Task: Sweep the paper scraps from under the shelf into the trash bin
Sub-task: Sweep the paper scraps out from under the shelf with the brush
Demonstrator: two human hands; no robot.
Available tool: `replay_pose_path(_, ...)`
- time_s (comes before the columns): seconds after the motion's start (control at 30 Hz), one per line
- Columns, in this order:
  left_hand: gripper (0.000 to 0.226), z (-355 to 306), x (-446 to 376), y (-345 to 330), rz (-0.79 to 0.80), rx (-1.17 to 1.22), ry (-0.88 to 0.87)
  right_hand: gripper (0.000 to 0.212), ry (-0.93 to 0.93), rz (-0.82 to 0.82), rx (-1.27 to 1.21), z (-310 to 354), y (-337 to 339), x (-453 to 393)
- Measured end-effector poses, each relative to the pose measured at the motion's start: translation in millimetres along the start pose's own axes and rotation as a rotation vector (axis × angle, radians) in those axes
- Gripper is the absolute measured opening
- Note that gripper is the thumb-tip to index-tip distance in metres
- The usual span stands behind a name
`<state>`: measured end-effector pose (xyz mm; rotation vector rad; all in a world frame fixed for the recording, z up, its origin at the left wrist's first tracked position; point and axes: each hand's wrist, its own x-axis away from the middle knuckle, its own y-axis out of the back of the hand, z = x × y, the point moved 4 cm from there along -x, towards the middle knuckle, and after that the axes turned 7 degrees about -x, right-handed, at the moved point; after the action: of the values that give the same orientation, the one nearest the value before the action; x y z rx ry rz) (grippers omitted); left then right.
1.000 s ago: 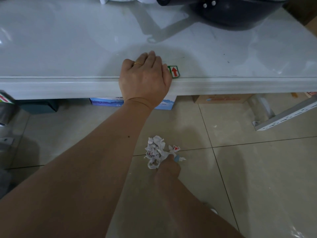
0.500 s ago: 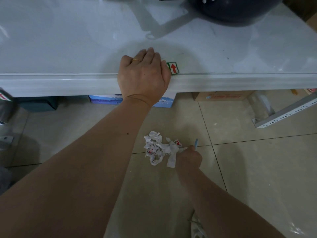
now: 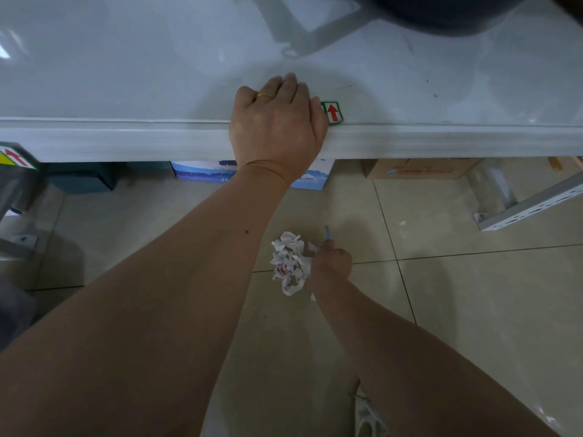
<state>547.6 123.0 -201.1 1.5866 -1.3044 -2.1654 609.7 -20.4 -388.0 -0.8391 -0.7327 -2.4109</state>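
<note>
A pile of crumpled white paper scraps point(image 3: 288, 263) with red print lies on the tiled floor in front of the white shelf point(image 3: 126, 140). My right hand point(image 3: 331, 260) is down at the pile's right edge, touching it, with the fist closed on a thin blue stick point(image 3: 328, 231) whose tip pokes up past the fingers. My left hand point(image 3: 277, 127), wearing a gold ring, lies palm down over the shelf's front edge and grips it. A dark teal container point(image 3: 82, 181), possibly the bin, stands under the shelf at the left.
Under the shelf stand a blue-and-white box point(image 3: 202, 173) and a cardboard box point(image 3: 416, 171). A white perforated metal rail point(image 3: 530, 209) lies on the floor at the right. A dark round object point(image 3: 457, 14) sits on the shelf top. My shoe point(image 3: 366, 414) shows at the bottom.
My right hand shifted from below the pile to its right side, and the blue stick now points up. The scraps bunched slightly tighter. My left hand stayed on the shelf edge.
</note>
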Motion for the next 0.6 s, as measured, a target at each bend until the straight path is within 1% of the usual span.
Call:
replay_pose_path(0.1, 0.041, -1, 1, 7, 0.047, -0.003, 0.011, 0.041, 0.065, 0.005, -0.003, 4, 9, 6)
replay_pose_path(0.13, 0.046, 0, 0, 12, 0.093, 0.001, 0.028, 0.040, 0.096, 0.004, -0.016, 7, 13, 11)
replay_pose_path(0.2, 0.058, 1, 0, 22, 0.201, 0.062, 0.034, 0.040, 0.170, -0.054, -0.049, 11, 17, 18)
replay_pose_path(0.23, 0.062, 2, 3, 28, 0.221, 0.091, 0.028, 0.041, 0.217, -0.095, -0.049, 12, 19, 21)
replay_pose_path(0.27, 0.062, 5, 8, 37, 0.202, 0.114, 0.030, 0.042, 0.253, -0.105, -0.043, 14, 18, 26)
replay_pose_path(0.3, 0.061, 8, 15, 46, 0.149, 0.114, 0.032, 0.043, 0.287, -0.096, -0.037, 18, 17, 32)
replay_pose_path(0.37, 0.060, 17, 39, 56, 0.088, 0.107, 0.055, 0.039, 0.314, -0.073, -0.027, 25, 17, 49)
replay_pose_path(0.43, 0.064, 28, 70, 62, 0.149, 0.110, 0.092, 0.037, 0.331, -0.047, -0.032, 29, 18, 67)
replay_pose_path(0.53, 0.069, 44, 109, 72, 0.303, 0.110, 0.166, 0.044, 0.364, 0.034, -0.037, 26, 6, 94)
replay_pose_path(0.6, 0.070, 55, 130, 78, 0.350, 0.117, 0.225, 0.061, 0.408, 0.085, -0.038, 20, -4, 110)
